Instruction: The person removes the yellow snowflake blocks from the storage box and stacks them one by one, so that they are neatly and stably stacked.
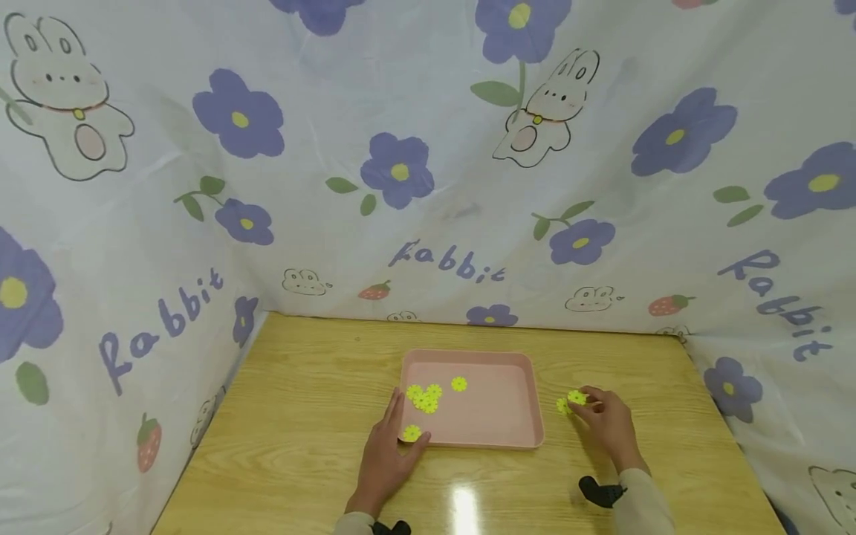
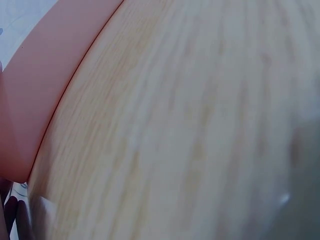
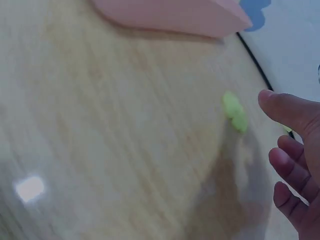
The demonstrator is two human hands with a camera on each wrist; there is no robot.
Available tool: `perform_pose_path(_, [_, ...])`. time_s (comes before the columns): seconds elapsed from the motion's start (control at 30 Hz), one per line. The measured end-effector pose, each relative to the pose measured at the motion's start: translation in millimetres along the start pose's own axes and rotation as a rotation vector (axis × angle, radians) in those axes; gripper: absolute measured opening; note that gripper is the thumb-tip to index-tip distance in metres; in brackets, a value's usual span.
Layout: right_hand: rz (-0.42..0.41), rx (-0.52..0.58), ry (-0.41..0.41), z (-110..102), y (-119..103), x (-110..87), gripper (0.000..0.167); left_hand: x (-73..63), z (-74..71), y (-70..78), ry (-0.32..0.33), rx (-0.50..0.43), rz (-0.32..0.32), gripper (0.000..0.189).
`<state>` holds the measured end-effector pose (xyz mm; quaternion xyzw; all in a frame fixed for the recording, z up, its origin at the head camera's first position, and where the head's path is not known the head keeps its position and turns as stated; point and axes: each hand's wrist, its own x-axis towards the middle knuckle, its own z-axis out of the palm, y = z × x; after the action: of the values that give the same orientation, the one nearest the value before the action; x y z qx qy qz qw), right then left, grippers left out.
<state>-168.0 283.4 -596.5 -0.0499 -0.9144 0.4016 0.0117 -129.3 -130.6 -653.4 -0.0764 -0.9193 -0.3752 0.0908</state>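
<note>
A shallow pink tray (image 1: 491,409) lies on the table, holding several yellow flower-shaped pieces (image 1: 429,403), most of them bunched at its left. My left hand (image 1: 384,462) rests at the tray's near left corner, fingers straight along the left side and thumb at the front rim. To the right of the tray, my right hand (image 1: 611,427) pinches one yellow flower piece (image 1: 576,398) between thumb and fingers. Another yellow flower piece (image 3: 234,112) lies on the table just left of those fingertips. In the right wrist view the thumb mostly hides the pinched piece.
A wooden table (image 1: 301,416) carries everything. Behind it and along both sides hangs a white cloth (image 1: 455,215) printed with rabbits and purple flowers. Black straps (image 1: 600,492) sit at the wrists.
</note>
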Motion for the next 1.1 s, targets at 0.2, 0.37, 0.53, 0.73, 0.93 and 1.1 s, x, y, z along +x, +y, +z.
perform_pose_path(0.2, [0.003, 0.046, -0.057, 8, 9, -2.9, 0.047, -0.8, -0.1, 1.2, 0.007, -0.003, -0.011, 0.09])
perform_pose_path(0.37, [0.024, 0.063, -0.079, 12, 10, -0.1, 0.046, -1.1, 1.4, 2.2, 0.004, -0.005, -0.014, 0.089])
perform_pose_path(0.53, [0.02, 0.061, -0.069, 14, 12, 1.7, 0.044, -0.5, 0.8, 3.2, 0.002, -0.007, -0.02, 0.089])
perform_pose_path(0.73, [-0.018, 0.031, -0.055, 16, 11, 4.2, 0.043, 0.7, 0.6, 2.6, 0.009, -0.003, -0.021, 0.089])
perform_pose_path(0.93, [-0.027, 0.003, -0.055, 16, 10, 3.7, 0.042, 0.2, 0.3, 1.8, 0.004, -0.003, -0.018, 0.09])
perform_pose_path(1.1, [-0.022, -0.008, -0.065, 15, 9, 4.0, 0.042, -0.3, 0.6, 1.5, 0.007, 0.001, -0.015, 0.09])
